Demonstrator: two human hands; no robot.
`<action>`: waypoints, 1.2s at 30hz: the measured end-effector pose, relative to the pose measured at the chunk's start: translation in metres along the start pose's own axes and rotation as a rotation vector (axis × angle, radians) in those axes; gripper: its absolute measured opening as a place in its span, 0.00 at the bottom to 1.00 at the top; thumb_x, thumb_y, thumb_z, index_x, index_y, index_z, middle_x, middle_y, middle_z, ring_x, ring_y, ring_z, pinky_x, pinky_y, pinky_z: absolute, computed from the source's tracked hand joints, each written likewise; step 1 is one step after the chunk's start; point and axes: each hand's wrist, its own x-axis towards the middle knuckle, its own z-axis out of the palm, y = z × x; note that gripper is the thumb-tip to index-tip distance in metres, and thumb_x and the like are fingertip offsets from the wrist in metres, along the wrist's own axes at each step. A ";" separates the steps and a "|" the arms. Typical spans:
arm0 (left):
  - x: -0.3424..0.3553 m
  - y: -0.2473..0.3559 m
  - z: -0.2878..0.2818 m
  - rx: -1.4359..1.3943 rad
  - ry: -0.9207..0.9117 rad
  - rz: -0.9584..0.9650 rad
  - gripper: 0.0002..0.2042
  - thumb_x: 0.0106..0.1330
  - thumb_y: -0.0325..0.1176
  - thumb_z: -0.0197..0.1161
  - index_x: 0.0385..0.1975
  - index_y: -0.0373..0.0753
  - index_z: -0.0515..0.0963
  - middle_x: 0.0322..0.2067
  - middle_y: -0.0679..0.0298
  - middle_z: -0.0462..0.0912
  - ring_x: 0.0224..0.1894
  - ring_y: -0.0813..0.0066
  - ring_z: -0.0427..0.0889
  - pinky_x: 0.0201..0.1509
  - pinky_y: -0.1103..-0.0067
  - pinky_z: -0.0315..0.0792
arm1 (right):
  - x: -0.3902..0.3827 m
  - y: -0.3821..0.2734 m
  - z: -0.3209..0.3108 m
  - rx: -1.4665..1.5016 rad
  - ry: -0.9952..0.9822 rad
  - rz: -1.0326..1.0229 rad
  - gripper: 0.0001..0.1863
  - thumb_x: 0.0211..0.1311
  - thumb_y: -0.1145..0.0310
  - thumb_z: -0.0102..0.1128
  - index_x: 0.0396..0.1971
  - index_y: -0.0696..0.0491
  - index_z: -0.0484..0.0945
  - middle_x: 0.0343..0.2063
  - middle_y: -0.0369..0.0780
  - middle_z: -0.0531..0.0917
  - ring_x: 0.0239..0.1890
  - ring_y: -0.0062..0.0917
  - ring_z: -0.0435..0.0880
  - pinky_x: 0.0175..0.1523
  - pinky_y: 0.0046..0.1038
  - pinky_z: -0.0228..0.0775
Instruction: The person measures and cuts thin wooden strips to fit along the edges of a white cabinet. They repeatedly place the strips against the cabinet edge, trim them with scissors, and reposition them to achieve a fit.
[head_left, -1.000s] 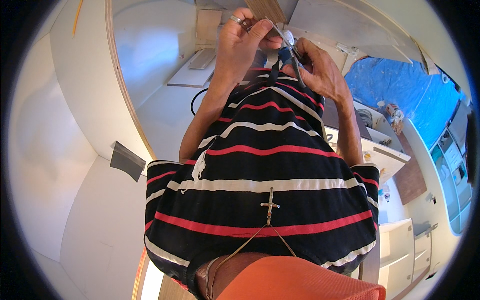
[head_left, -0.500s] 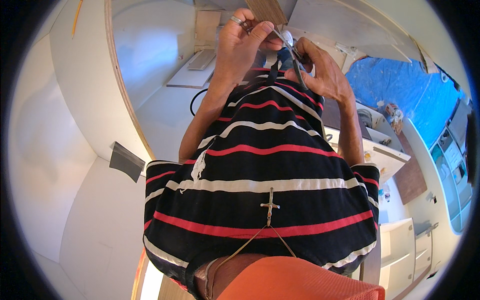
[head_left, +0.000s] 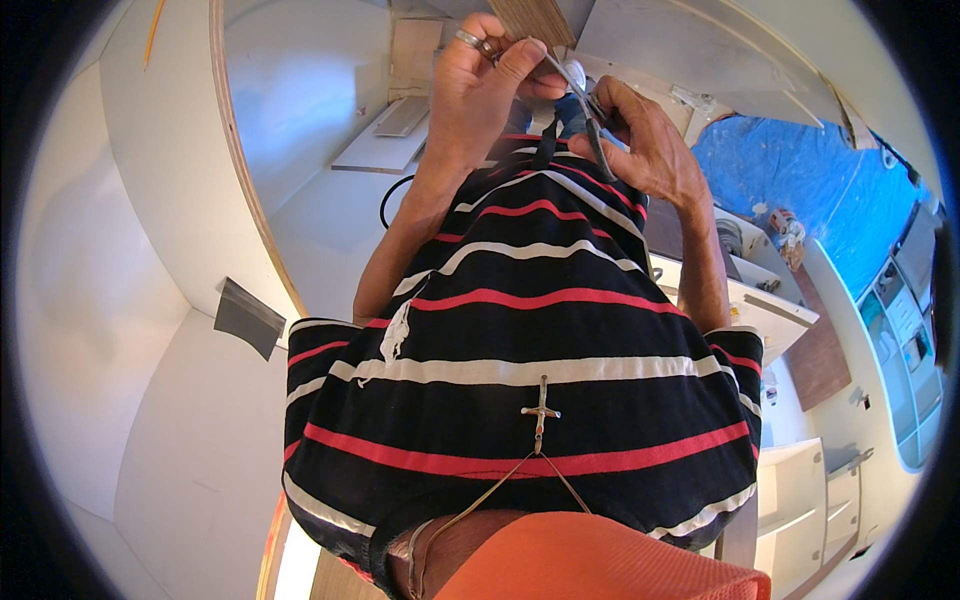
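Observation:
In front of my chest, near the top of the view, my right hand (head_left: 648,140) is closed around the dark handles of a pair of scissors (head_left: 591,128). The narrow metal blades point up and left to the fingertips of my left hand (head_left: 478,95). That hand wears rings and is closed, thumb pressed against the fingers; what sits in the pinch is too small to make out. Right beyond the left fingertips is a brown wood-grain strip (head_left: 532,20). Whether those fingers grip it cannot be told.
A curved white panel (head_left: 228,120) with a bare wood edge stands to my left. Grey tape (head_left: 248,318) sticks on it lower down. White boards (head_left: 385,145) lie beyond my left forearm. At right are blue plastic sheeting (head_left: 800,190) and white open cabinets (head_left: 795,500).
Both hands hold nearly the same pose. My left hand has shifted very slightly left, and slightly more of the scissors' blades shows between the hands.

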 end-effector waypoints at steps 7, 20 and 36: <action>0.005 -0.007 -0.005 -0.026 0.007 -0.017 0.08 0.76 0.32 0.61 0.46 0.37 0.73 0.37 0.56 0.87 0.33 0.71 0.89 0.41 0.74 0.87 | -0.001 0.001 0.002 0.041 0.026 -0.008 0.28 0.59 0.44 0.69 0.32 0.56 0.70 0.22 0.36 0.67 0.25 0.23 0.63 0.31 0.30 0.56; 0.014 0.003 0.017 -0.091 0.042 -0.040 0.05 0.74 0.26 0.61 0.40 0.34 0.71 0.35 0.54 0.85 0.35 0.66 0.90 0.39 0.75 0.88 | -0.003 0.002 -0.011 -0.039 -0.009 0.068 0.20 0.58 0.58 0.62 0.39 0.61 0.76 0.31 0.55 0.82 0.36 0.52 0.83 0.43 0.45 0.74; 0.018 0.007 0.024 -0.053 0.025 -0.093 0.07 0.73 0.25 0.60 0.43 0.31 0.71 0.38 0.52 0.84 0.35 0.67 0.89 0.39 0.76 0.88 | -0.001 0.003 -0.017 -0.032 0.012 0.064 0.21 0.57 0.55 0.61 0.36 0.59 0.71 0.28 0.54 0.77 0.31 0.54 0.78 0.39 0.46 0.70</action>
